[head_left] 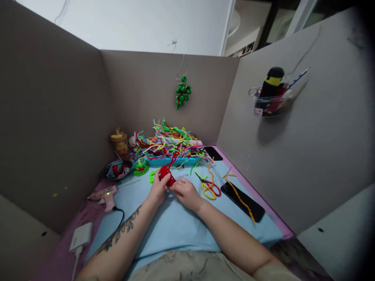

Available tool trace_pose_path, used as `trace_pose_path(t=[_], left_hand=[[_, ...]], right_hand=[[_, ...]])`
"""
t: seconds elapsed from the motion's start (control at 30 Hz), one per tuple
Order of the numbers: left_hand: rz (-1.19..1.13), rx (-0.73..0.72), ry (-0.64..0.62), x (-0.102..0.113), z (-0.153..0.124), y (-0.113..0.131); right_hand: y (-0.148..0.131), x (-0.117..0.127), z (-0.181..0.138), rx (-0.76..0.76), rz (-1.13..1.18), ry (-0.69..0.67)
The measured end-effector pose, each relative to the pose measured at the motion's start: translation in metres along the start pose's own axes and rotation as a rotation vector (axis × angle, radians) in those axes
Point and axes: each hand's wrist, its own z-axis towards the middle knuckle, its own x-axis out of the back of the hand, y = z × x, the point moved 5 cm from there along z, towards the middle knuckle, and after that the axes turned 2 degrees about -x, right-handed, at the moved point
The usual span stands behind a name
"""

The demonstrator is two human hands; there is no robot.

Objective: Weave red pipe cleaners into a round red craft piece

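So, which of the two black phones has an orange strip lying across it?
The nearer phone, right of the scissors; the orange strip crosses it. The other phone, farther back, has no strip across it.

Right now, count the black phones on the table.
2: the far phone, right of the blue tray; the near phone, under an orange strand. The pile could hide others.

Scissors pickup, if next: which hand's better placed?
Likely right: the right hand is nearer the scissors, whose handles face the person. The left hand is farther, holding the red piece.
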Motion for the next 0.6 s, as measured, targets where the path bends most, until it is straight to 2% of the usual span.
trace_pose_path(t=[0.17,0.3,0.4,0.6], left_hand=[[-0.018,-0.001,-0.018,-0.002,-0.001,0.003],[-0.004,0.031,-0.037,-0.003,-0.003,0.007],[0.007,0.056,-0.104,-0.006,-0.006,0.009],[0.007,0.090,-0.189,-0.011,-0.010,0.013]], right_hand=[[0.003,-0.001,-0.001,-0.003,-0.023,-0.079],[0.008,0.001,-0.002,-0.062,-0.001,-0.003],[0.008,0.004,-0.002,-0.070,0.041,0.072],[0.006,0.008,-0.002,-0.039,0.054,0.100]])
